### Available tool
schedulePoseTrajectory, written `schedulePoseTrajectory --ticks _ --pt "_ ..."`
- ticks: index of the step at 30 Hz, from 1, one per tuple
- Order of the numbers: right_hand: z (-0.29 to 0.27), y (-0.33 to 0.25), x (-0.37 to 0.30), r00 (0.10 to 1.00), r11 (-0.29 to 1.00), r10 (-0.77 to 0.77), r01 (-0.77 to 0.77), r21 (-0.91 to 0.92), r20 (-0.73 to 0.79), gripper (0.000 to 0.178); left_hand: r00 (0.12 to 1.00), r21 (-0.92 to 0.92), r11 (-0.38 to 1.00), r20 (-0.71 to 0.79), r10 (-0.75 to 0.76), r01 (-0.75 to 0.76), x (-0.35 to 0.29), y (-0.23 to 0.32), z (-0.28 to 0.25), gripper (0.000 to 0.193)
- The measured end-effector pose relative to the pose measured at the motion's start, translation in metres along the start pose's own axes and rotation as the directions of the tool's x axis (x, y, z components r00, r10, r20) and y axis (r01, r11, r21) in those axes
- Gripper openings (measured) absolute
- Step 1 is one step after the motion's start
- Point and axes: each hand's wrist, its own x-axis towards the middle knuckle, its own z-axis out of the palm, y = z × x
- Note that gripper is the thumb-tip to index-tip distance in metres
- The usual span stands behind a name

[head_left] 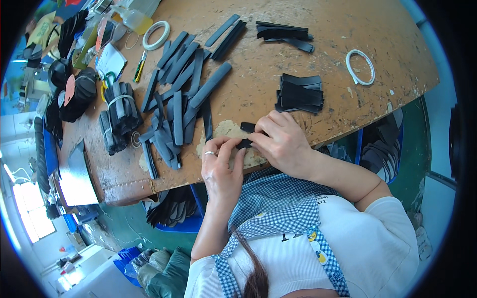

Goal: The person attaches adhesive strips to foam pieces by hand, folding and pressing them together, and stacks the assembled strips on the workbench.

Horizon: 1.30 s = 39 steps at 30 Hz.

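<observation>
Near the front edge of the table, a short black strip (244,144) is pinched between the fingers of my left hand (222,161). My right hand (282,141) has its fingers closed on the same dark material, and a black end (247,127) sticks out past its fingertips. The two hands almost meet; the fingers hide the middle of the strip. To the left lies a loose heap of dark grey strips (178,116). Beyond my right hand sits a stack of short black pieces (299,93), with a second stack of black strips (283,35) farther back.
The worn wooden table (328,54) carries a white tape roll (360,67) at right and another tape roll (156,36) at far left. A cutter knife (140,67), banded strip bundles (122,107) and a yellow-liquid bottle (134,21) stand left. Blue bins (186,223) sit below.
</observation>
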Motion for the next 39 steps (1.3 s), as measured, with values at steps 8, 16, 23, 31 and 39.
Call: schedulePoseTrajectory --ticks 8,16,23,31,39 --pt "0.028 -0.029 0.0 0.998 0.998 -0.043 0.042 -0.037 -0.042 0.015 0.994 -0.058 0.992 0.004 0.112 -0.111 -0.008 -0.021 -0.024 0.032" --pt "0.011 -0.033 0.002 0.984 0.99 0.1 -0.084 0.11 -0.15 0.013 0.983 -0.128 0.976 0.037 0.182 -0.176 -0.008 -0.027 -0.028 0.03" --pt "-0.029 -0.029 0.016 0.814 0.455 0.556 -0.469 0.757 0.17 0.015 0.949 -0.144 0.957 -0.231 0.215 -0.252 0.01 0.026 -0.024 0.032" --pt "-0.051 -0.014 0.009 0.765 0.234 0.538 -0.54 0.808 0.356 0.016 0.979 -0.152 0.976 -0.157 0.132 -0.156 0.025 0.045 -0.007 0.033" --pt "-0.06 -0.005 0.008 0.794 0.264 0.521 -0.499 0.826 0.313 0.016 0.996 -0.463 0.885 -0.041 -0.084 0.056 0.033 0.055 0.0 0.023"
